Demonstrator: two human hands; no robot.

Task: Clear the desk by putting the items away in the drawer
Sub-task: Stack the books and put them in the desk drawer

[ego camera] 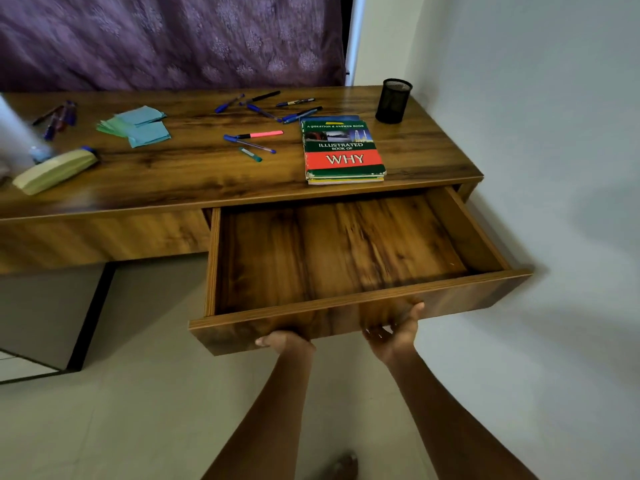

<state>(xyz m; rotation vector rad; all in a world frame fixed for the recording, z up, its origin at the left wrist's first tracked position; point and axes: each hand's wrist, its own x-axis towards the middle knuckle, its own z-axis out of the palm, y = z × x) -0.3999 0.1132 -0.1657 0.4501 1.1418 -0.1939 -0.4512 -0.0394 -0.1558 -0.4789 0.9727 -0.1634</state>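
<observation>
**Under the drawer front, both hands; the book lies straight ahead of the right one**

Below the front panel of the open drawer (360,258) I have both hands hooked from underneath: the left hand (284,341) near the panel's middle, the right hand (394,329) a little further right, palm turned up, thumb against the wood. The fingers of both curl out of sight beneath the panel, so I would call each closed on the drawer front, though how firmly I cannot tell from here. The drawer stands well out and its floor is bare.

Everything to be stowed is up on the desk (194,174), beyond the drawer. Nearest is the book (343,150), at the desk's front edge just above the drawer's back right part, its long axis running away from me. It lies almost directly forward of my right hand, so I judge the right is the natural one for it: up, over the panel, a short reach.

Scattered pens (266,105) sit further back, mostly lying crosswise, with a pink highlighter (263,134) left of the book. The blue-green paper pads (138,128) and the pale pouch (55,171) are far off to the left, which is left-hand ground. A black mesh pen cup (393,100) stands upright in the back right corner.
</observation>
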